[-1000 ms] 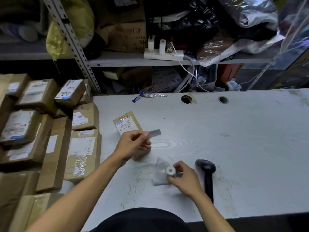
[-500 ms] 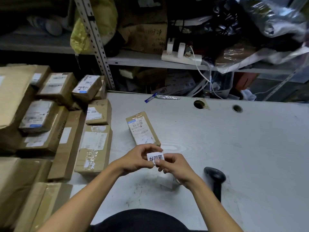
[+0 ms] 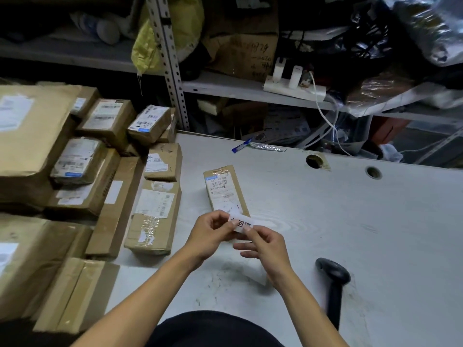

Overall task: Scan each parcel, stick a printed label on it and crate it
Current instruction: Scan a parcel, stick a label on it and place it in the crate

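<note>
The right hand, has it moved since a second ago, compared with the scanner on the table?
Yes. The right hand has left the spot beside the scanner, going up and left to meet the left hand at the label.

single head-worn view, looking forward and down, close over the table (image 3: pixel 350 221), shelf (image 3: pixel 225 88) beyond

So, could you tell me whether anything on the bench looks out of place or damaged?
A blue-and-silver wrapper lies as litter at the table's far edge. The box left of the hands has wrinkled, peeling tape. Otherwise nothing stands out.
</note>
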`<move>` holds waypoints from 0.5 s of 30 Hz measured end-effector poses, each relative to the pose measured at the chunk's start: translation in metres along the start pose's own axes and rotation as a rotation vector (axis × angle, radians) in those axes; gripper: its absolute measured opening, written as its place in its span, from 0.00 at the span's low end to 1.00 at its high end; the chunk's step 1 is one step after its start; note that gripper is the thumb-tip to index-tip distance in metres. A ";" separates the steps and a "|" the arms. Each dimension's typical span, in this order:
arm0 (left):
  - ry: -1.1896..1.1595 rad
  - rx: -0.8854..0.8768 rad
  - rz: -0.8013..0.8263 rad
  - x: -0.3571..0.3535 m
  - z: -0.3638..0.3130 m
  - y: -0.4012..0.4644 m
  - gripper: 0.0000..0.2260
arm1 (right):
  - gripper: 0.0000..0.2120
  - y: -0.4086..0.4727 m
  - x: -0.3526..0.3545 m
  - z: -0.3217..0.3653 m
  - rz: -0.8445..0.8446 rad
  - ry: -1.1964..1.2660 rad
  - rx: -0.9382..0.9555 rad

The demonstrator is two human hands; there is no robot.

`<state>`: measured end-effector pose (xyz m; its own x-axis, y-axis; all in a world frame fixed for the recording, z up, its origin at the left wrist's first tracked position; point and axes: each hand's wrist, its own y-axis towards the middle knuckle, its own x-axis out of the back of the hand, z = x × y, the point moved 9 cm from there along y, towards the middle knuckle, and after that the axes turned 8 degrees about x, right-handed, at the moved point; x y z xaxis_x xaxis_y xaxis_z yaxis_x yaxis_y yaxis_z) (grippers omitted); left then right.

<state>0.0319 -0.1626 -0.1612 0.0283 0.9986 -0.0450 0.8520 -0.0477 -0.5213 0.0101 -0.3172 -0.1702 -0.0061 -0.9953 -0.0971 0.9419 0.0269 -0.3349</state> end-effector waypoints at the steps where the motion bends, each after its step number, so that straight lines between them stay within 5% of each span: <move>1: 0.021 -0.014 0.000 0.002 -0.005 0.000 0.05 | 0.07 0.002 0.005 0.005 -0.024 -0.088 0.054; 4: 0.194 -0.081 0.061 0.006 -0.020 0.001 0.03 | 0.12 0.008 0.013 0.018 -0.054 -0.247 0.208; 8: 0.505 -0.143 0.274 -0.005 -0.026 0.001 0.08 | 0.13 0.016 -0.007 0.031 0.153 -0.271 0.222; 12: 0.364 -0.069 0.263 0.003 -0.025 0.009 0.13 | 0.03 0.027 -0.013 0.033 0.114 -0.208 0.180; 15: 0.193 0.014 0.048 0.024 -0.024 0.022 0.18 | 0.03 0.038 0.000 0.033 -0.058 -0.221 0.161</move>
<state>0.0642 -0.1388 -0.1532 0.1694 0.9811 0.0935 0.8399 -0.0941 -0.5345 0.0571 -0.3192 -0.1524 -0.0043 -0.9915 0.1303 0.9834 -0.0279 -0.1792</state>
